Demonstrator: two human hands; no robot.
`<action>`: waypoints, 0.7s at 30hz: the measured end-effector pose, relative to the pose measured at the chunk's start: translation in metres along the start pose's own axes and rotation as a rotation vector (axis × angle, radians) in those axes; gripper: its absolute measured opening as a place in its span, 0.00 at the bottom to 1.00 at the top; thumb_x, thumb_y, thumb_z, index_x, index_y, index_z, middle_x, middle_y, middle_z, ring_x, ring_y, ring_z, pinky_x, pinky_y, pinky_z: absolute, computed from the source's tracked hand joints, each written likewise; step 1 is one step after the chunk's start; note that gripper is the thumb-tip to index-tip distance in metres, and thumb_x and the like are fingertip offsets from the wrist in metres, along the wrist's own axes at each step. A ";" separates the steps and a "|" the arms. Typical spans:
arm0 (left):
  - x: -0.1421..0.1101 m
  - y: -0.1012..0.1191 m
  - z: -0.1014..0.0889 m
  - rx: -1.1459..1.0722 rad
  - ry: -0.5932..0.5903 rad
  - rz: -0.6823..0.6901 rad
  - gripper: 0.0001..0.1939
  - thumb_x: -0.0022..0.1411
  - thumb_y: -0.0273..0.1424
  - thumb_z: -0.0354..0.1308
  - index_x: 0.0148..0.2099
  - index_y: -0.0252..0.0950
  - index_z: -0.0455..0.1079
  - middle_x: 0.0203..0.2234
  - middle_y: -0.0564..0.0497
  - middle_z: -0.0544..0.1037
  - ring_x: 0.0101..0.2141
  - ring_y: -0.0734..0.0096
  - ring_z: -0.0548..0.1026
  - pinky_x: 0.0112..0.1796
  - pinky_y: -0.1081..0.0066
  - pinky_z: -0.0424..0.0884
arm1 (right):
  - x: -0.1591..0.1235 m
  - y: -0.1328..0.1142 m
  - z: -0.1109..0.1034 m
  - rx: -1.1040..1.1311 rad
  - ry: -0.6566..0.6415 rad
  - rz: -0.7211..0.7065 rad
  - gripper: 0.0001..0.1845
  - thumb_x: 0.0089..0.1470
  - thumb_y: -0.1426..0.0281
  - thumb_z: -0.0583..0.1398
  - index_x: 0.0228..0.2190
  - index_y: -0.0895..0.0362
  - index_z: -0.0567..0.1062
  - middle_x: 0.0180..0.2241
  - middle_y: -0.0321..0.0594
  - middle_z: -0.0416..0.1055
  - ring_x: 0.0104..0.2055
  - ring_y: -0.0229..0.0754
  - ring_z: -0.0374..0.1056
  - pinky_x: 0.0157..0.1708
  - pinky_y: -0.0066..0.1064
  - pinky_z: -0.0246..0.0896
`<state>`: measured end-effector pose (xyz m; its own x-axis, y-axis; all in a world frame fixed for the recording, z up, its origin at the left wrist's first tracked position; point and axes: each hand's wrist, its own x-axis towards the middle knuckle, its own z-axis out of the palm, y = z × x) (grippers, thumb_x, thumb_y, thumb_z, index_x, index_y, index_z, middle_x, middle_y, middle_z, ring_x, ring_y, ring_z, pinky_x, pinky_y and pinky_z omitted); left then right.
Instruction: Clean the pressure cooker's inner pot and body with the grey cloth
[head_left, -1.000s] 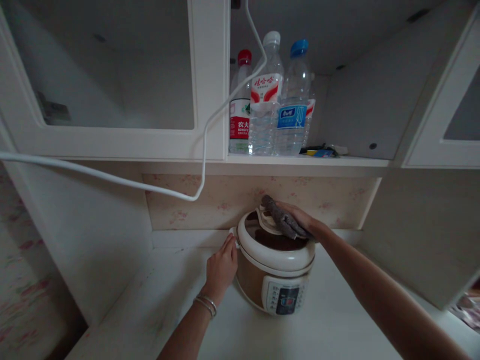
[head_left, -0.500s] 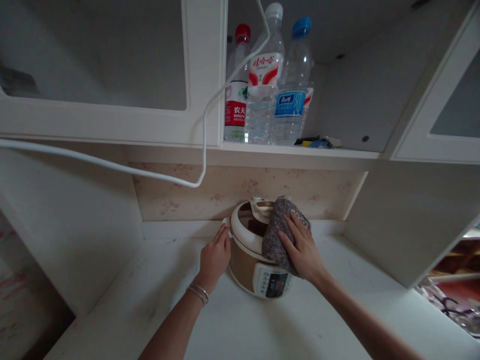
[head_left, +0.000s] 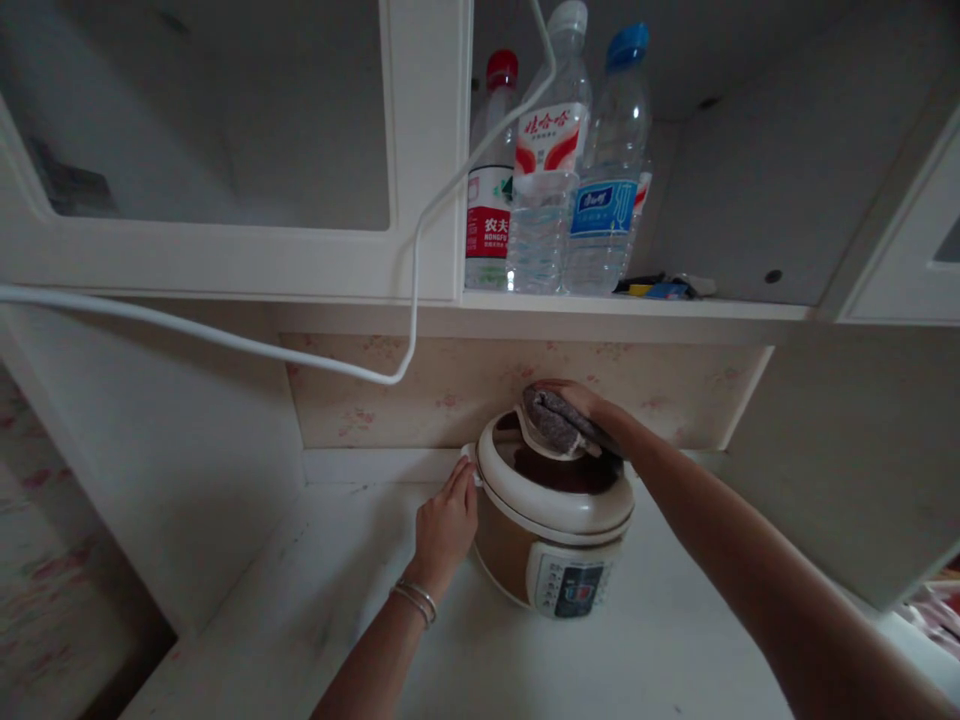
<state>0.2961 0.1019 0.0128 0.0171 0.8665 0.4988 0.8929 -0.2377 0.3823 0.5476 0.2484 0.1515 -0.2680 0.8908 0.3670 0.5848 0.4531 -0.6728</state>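
A round electric cooker [head_left: 504,550] with a cream lid, brown body and front control panel stands on the white countertop [head_left: 360,570]. My left hand [head_left: 448,515] grips the cooker's white side handle [head_left: 470,458], fingers closed around it. On top of the lid, my right hand [head_left: 576,395] presses a grey-brown cloth [head_left: 553,420] against the raised lid handle area. The cloth is bunched under my palm, and most of those fingers are hidden behind it.
Above hangs a white cabinet with an open shelf [head_left: 645,305] holding several plastic bottles [head_left: 546,190] and small items [head_left: 664,288]. A white cable [head_left: 330,360] loops down in front. Side panels [head_left: 832,440] flank the counter, and flowered wallpaper [head_left: 420,390] covers the back.
My right hand has moved the cloth from the lid's right front side up and back onto the top. The left hand stays on the side handle. The view has shifted slightly.
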 end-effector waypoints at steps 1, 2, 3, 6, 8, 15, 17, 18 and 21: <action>0.000 0.000 0.000 0.000 0.000 0.004 0.21 0.74 0.32 0.42 0.63 0.41 0.67 0.63 0.52 0.66 0.49 0.63 0.79 0.45 0.66 0.78 | 0.004 0.001 0.000 0.015 -0.017 0.001 0.14 0.56 0.62 0.58 0.34 0.57 0.82 0.44 0.42 0.79 0.52 0.52 0.72 0.60 0.46 0.58; 0.000 0.000 -0.001 0.000 -0.002 0.005 0.21 0.74 0.32 0.41 0.63 0.41 0.66 0.63 0.53 0.66 0.49 0.63 0.79 0.45 0.66 0.78 | 0.004 0.002 0.001 0.028 -0.030 0.005 0.14 0.56 0.62 0.59 0.33 0.56 0.82 0.42 0.42 0.80 0.50 0.52 0.73 0.59 0.45 0.61; 0.000 0.000 -0.001 -0.001 -0.005 0.002 0.21 0.74 0.32 0.41 0.63 0.41 0.66 0.63 0.53 0.66 0.49 0.63 0.78 0.46 0.66 0.78 | 0.002 0.002 0.001 0.039 -0.036 0.012 0.14 0.56 0.61 0.59 0.33 0.56 0.82 0.41 0.41 0.80 0.48 0.51 0.74 0.57 0.44 0.62; 0.000 0.001 -0.003 -0.001 -0.015 -0.009 0.21 0.74 0.31 0.42 0.64 0.42 0.66 0.63 0.53 0.66 0.49 0.64 0.78 0.47 0.66 0.77 | -0.018 0.001 -0.001 0.053 -0.019 0.033 0.19 0.58 0.57 0.57 0.39 0.55 0.82 0.42 0.41 0.80 0.50 0.51 0.73 0.57 0.43 0.63; 0.000 0.002 -0.005 0.004 -0.018 -0.009 0.21 0.74 0.31 0.42 0.64 0.43 0.66 0.63 0.52 0.67 0.50 0.63 0.78 0.47 0.65 0.77 | -0.039 -0.002 -0.003 0.041 0.021 0.039 0.23 0.60 0.55 0.55 0.45 0.56 0.80 0.49 0.42 0.77 0.56 0.51 0.70 0.61 0.43 0.58; 0.000 0.004 -0.014 -0.010 -0.071 0.014 0.22 0.74 0.32 0.40 0.65 0.42 0.65 0.64 0.50 0.65 0.50 0.58 0.78 0.47 0.60 0.77 | -0.123 -0.010 0.003 -0.117 0.161 0.059 0.35 0.61 0.52 0.54 0.64 0.53 0.62 0.69 0.40 0.51 0.70 0.48 0.48 0.70 0.46 0.36; 0.001 0.005 -0.016 -0.026 -0.100 0.011 0.23 0.74 0.33 0.40 0.65 0.41 0.65 0.64 0.49 0.64 0.51 0.58 0.77 0.49 0.60 0.76 | -0.143 -0.016 0.009 -0.242 0.165 0.048 0.35 0.62 0.52 0.52 0.66 0.52 0.59 0.70 0.38 0.44 0.71 0.48 0.44 0.70 0.47 0.36; 0.002 0.005 -0.017 -0.042 -0.114 0.009 0.23 0.74 0.33 0.41 0.64 0.40 0.65 0.64 0.49 0.64 0.53 0.58 0.76 0.50 0.60 0.75 | -0.152 -0.020 0.012 -0.310 0.161 0.031 0.34 0.64 0.52 0.50 0.66 0.52 0.58 0.70 0.37 0.42 0.72 0.48 0.42 0.70 0.47 0.37; 0.003 0.010 -0.022 -0.116 -0.090 -0.002 0.21 0.73 0.34 0.42 0.61 0.40 0.68 0.64 0.48 0.64 0.55 0.58 0.74 0.52 0.61 0.73 | -0.173 -0.038 0.027 -0.479 0.108 -0.078 0.32 0.65 0.53 0.49 0.65 0.53 0.61 0.70 0.38 0.43 0.72 0.49 0.40 0.69 0.48 0.38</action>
<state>0.2951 0.0922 0.0352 0.0603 0.9017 0.4282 0.8353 -0.2804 0.4729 0.5511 0.0778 0.0965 -0.2593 0.8346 0.4861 0.8587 0.4295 -0.2794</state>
